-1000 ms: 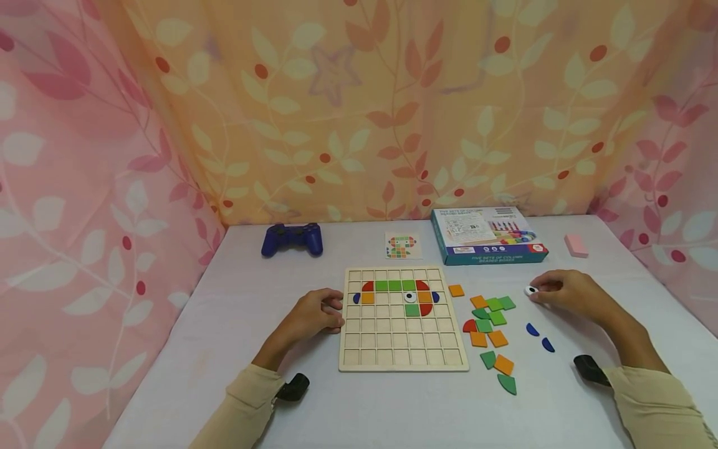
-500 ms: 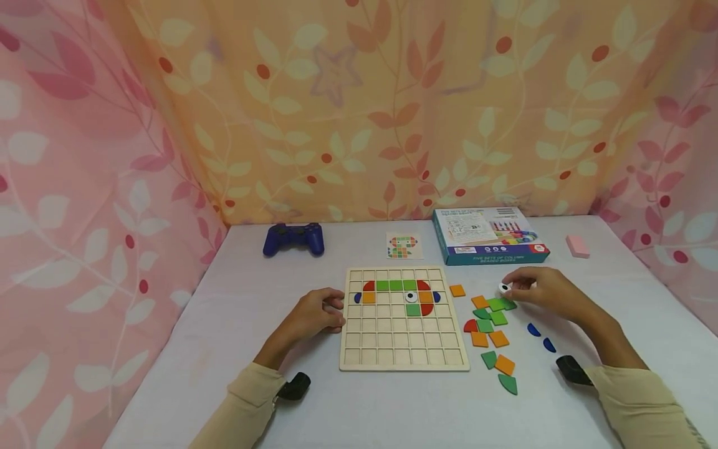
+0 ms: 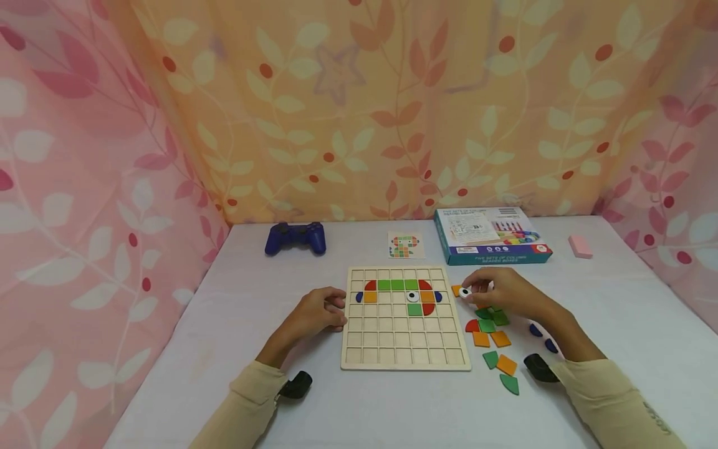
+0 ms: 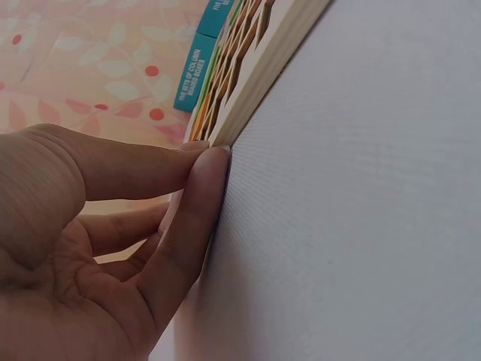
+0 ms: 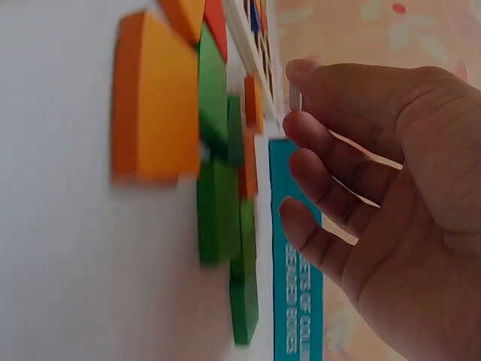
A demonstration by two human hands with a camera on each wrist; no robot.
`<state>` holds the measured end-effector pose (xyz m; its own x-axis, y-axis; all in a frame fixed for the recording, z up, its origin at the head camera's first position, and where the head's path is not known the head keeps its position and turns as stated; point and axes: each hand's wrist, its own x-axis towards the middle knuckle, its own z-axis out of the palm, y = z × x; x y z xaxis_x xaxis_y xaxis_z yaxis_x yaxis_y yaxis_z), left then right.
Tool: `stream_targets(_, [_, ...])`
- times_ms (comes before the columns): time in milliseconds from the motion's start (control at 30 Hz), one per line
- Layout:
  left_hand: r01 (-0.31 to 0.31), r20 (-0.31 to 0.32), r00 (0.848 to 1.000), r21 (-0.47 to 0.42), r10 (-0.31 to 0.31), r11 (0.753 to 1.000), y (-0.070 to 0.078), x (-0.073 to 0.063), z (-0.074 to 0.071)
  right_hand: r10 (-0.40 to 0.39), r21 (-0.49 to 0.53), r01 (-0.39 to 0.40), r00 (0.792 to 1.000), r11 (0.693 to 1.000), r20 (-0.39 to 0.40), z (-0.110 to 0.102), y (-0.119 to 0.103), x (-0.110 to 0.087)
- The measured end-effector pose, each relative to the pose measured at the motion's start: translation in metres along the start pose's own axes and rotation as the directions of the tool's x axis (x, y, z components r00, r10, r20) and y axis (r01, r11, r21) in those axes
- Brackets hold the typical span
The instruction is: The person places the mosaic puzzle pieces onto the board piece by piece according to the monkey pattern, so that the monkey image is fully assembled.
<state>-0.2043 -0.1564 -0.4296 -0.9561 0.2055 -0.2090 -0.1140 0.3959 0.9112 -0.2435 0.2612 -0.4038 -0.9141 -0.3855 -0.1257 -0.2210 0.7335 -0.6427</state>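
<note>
A pale wooden grid board [image 3: 381, 357] lies on the table, with red, green, orange and blue tiles and one eye piece [image 3: 412, 297] in its upper cells. My left hand [image 3: 313, 315] rests at the board's left side, its fingertips touching the edge. Between thumb and forefinger my right hand [image 3: 505, 292] pinches a second round white eye piece [image 3: 465, 292] with a black pupil. This hand is just right of the board, over the loose tiles; the white piece shows edge-on in the right wrist view.
Loose orange squares [image 3: 481, 339], green pieces [image 3: 509, 384] and a red quarter-round tile [image 3: 472, 325] lie right of the board, with blue half-rounds [image 3: 551, 345] beyond. Behind are a blue game controller [image 3: 295, 239], a pattern card [image 3: 406, 245], a flat box [image 3: 493, 236] and a pink block [image 3: 580, 246].
My right hand has carried the eye piece leftward, from the far side of the loose tiles to close beside the board. My left hand has stayed at the board's edge.
</note>
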Motion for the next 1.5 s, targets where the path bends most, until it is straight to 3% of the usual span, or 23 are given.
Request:
stream_targets(333, [-0.002,0.006,1.0,0.006,0.002,1.0,0.0,-0.001,-0.001,-0.113,-0.047,0.114,0.993,0.992,0.027,0.023,-0.032,0.027])
stream_targets(800, [-0.002,-0.002,1.0,0.014,0.002,1.0,-0.001,0.0,-0.001,-0.229,-0.016,0.23,0.972,0.973,0.058,0.054,-0.065,0.063])
stream_targets(1133, [-0.009,0.008,1.0,0.0,0.009,1.0,-0.003,0.001,-0.001,-0.292,-0.052,0.295,0.954,0.954,0.067,0.072,-0.086,0.077])
stream_targets(1500, [-0.011,0.017,1.0,-0.003,0.011,1.0,-0.003,0.001,-0.002,-0.288,-0.077,0.293,0.955,0.953,0.078,0.082,-0.096,0.082])
